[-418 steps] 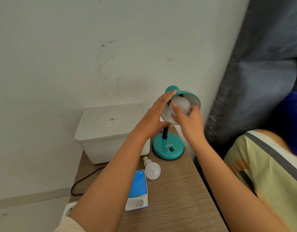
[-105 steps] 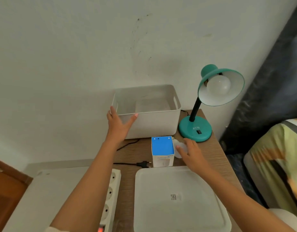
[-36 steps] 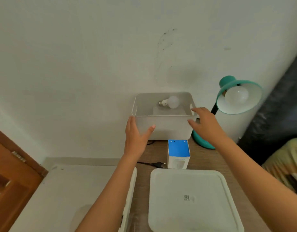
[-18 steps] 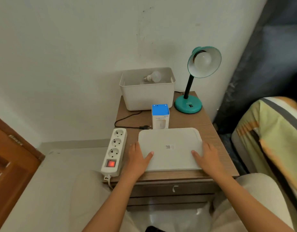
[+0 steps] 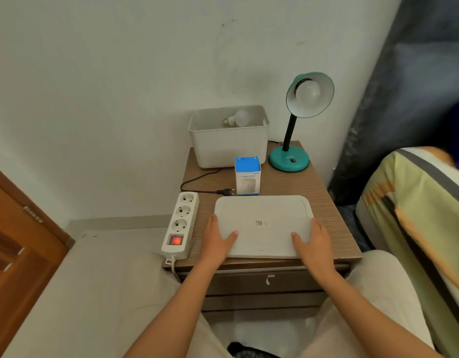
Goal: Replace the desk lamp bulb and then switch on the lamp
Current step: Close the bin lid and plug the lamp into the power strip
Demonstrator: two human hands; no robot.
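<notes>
At lower centre the white lid (image 5: 262, 223) is gripped by its sides in the left hand (image 5: 216, 240) and right hand (image 5: 315, 241), thumbs on top; the teal lamp (image 5: 291, 131), bulb (image 5: 307, 92) fitted, is seen upper right

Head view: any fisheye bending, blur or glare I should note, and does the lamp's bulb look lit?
Head view: wide-angle bending tilts the door and curtain at the edges; light soft and even, no harsh glare; print on the blue box is soft, barely legible; the bulb in the lamp shows no clear glow; the power strip switch glows red.
</notes>
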